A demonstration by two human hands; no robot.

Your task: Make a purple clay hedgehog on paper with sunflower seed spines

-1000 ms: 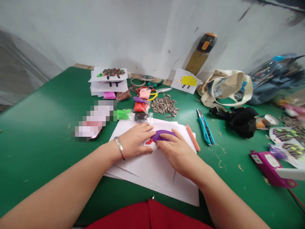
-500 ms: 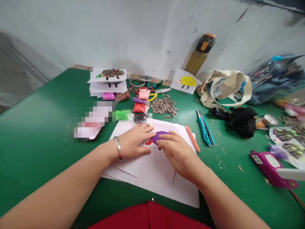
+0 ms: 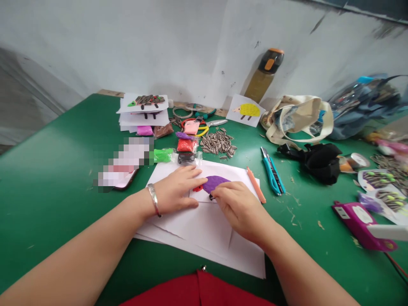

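A purple clay animal body (image 3: 216, 183) with a red clay face (image 3: 198, 188) lies on a white paper card, on top of a stack of white sheets (image 3: 204, 229). My left hand (image 3: 177, 187) rests flat on the card at the left, fingers stretched out, their tips beside the red face. My right hand (image 3: 237, 206) is closed in a pinch at the body's lower right edge. At its fingertips shows a small black clay piece (image 3: 211, 196), like a leg. The curled fingers cover the animal's right end.
Behind the sheets are bagged clays, including a green one (image 3: 163, 155), and a pile of sunflower seeds (image 3: 218, 142). An orange clay tool (image 3: 256, 185) and a teal box cutter (image 3: 272, 172) lie right; a phone (image 3: 126, 165) lies left. A yellow hedgehog card (image 3: 245, 110) leans by a bottle (image 3: 263, 74).
My right hand has gone from loosely spread fingers over the purple body to a pinch at the black piece, uncovering more of the body. My left hand stays flat.
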